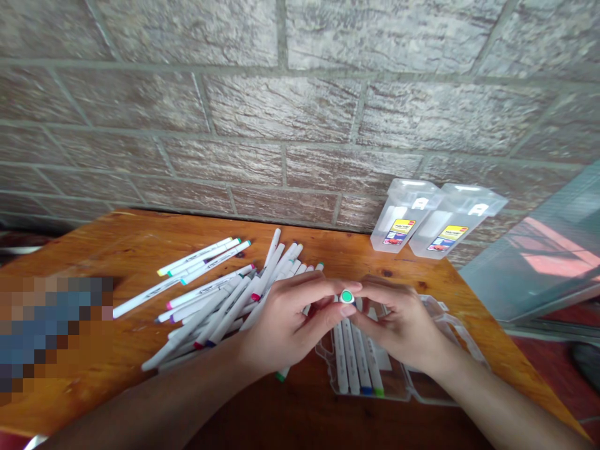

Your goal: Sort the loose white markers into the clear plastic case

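My left hand (285, 322) and my right hand (398, 325) meet over the table, both pinching one white marker with a green end cap (347, 296) that points toward me. Under the hands lies a clear plastic case (424, 381) with several white markers (359, 359) laid side by side in it. To the left, a loose pile of white markers with coloured caps (220, 300) is spread across the wooden table (122, 244).
Two clear marker case lids or boxes with labels (434, 219) lean against the brick wall at the back right. A pixelated patch (51, 331) covers the table's left side. A glass surface (544, 250) sits off the table's right edge.
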`<state>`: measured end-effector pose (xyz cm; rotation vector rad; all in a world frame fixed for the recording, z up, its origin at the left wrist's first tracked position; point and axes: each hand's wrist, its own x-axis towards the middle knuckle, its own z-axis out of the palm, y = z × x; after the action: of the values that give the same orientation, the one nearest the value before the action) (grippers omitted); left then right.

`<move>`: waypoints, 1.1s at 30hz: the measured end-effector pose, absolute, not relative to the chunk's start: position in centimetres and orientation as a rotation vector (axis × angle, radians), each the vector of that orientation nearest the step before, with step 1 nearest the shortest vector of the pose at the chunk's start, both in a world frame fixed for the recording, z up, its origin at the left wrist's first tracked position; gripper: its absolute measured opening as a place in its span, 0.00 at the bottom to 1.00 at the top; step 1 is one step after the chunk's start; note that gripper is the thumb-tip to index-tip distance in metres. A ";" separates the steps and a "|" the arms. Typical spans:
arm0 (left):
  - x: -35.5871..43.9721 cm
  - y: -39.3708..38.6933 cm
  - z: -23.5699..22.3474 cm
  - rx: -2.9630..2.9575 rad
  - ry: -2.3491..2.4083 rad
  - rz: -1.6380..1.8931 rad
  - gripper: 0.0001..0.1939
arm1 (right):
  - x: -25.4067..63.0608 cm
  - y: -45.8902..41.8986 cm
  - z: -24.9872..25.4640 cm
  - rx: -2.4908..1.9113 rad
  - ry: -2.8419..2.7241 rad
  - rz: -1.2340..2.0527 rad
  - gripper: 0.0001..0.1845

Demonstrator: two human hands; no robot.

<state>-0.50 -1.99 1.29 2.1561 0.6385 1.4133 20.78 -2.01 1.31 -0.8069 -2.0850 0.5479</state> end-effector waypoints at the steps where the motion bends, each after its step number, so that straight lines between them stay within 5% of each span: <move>1: -0.5 -2.0 1.3 2.161 0.651 1.407 0.12 | 20.8 -2.0 1.3 -0.808 -2.088 0.543 0.12; 33: -0.5 -2.3 1.8 2.330 0.517 1.381 0.14 | 21.1 -1.6 1.2 -0.807 -2.095 0.463 0.09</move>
<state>-0.48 -2.33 1.76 2.3299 0.5170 1.3813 21.13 -1.60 1.22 -0.8068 -2.0948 0.4634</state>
